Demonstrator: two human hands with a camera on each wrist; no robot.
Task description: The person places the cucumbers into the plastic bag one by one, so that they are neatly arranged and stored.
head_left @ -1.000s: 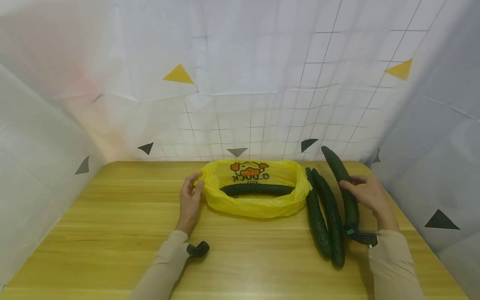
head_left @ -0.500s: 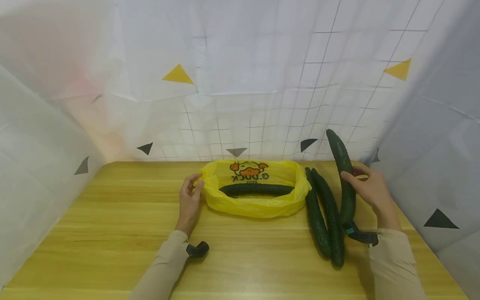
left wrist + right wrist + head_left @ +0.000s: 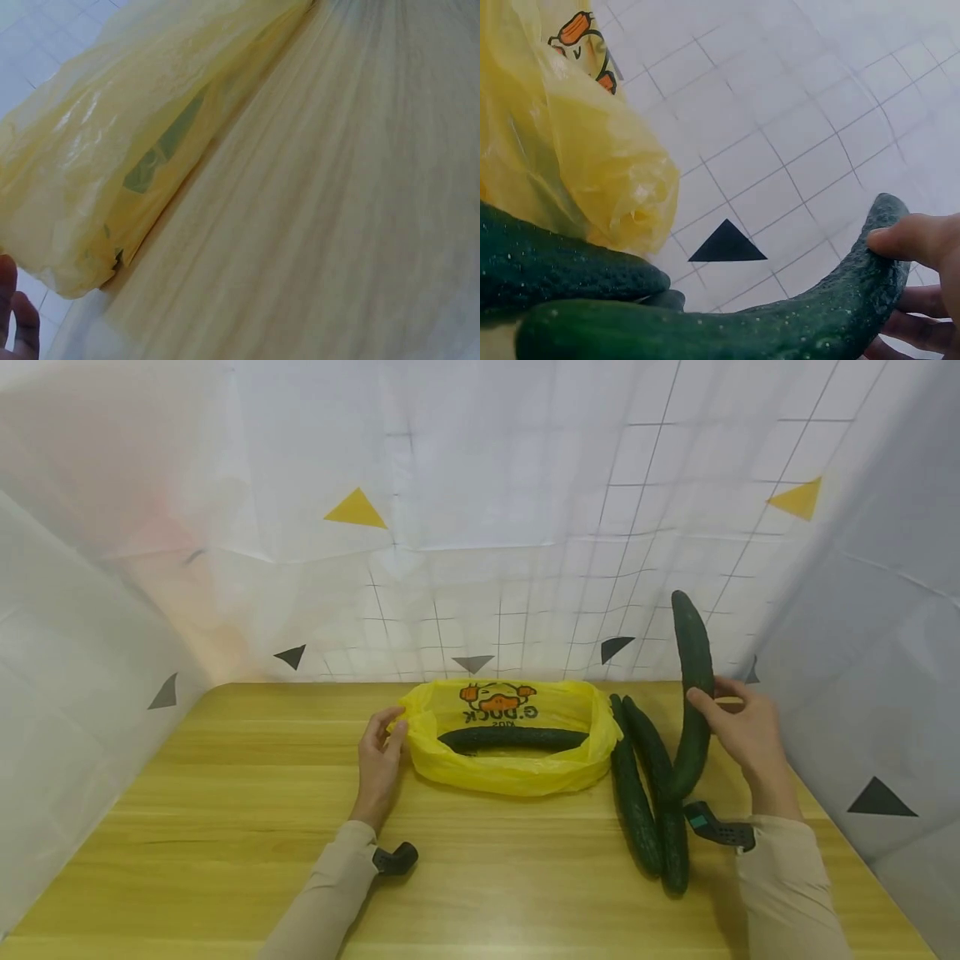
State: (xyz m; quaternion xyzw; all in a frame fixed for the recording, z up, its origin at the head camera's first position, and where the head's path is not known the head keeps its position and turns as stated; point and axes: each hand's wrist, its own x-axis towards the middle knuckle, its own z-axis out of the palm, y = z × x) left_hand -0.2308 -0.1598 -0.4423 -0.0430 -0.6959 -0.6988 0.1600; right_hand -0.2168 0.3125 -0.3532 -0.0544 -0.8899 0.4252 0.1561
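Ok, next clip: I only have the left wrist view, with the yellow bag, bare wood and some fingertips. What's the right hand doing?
Observer: The right hand grips a cucumber between thumb and fingers.
Reviewer: Can you see inside the yellow bag?
Observer: Yes, from the head view: another cucumber lies lengthwise in it.
Reviewer: Any more about?
Observer: Yes, a third cucumber and a fourth cucumber lie side by side on the table, to the right of the bag.

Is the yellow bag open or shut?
The yellow bag is open: its top is spread wide, showing a cucumber lying inside.
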